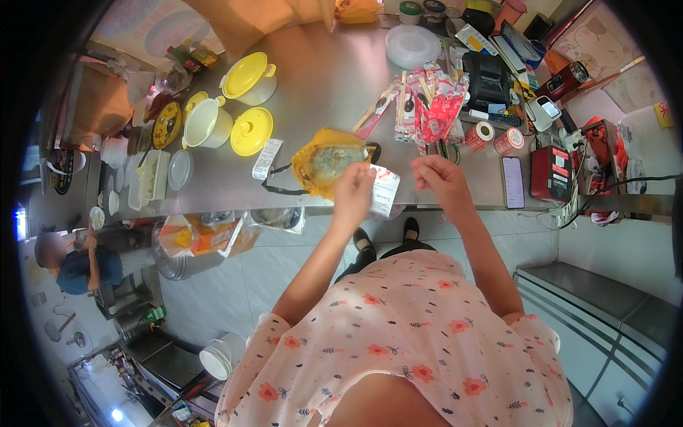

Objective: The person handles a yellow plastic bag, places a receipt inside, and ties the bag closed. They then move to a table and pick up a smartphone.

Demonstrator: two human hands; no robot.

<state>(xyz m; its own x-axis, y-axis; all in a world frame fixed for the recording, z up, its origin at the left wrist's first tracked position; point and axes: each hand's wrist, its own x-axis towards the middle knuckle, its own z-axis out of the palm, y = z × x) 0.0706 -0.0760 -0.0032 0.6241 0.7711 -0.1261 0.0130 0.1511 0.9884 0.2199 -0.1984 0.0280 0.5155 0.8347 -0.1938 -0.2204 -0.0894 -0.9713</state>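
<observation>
My left hand grips a printed paper slip between thumb and fingers, at the counter's front edge. Just behind it is a yellow plastic bag with black handles, its mouth showing a clear-lidded food container. To the right, apart from the slip, my right hand has its thumb and fingers drawn together, with nothing visible between them. A second printed slip lies left of the bag. Wrapped cutlery packs are heaped beyond my right hand, beside a green-handled tool partly hidden.
Left on the steel counter are white pots with yellow lids. At right stand label rolls, a phone, a black printer and a red box. A person is at far left.
</observation>
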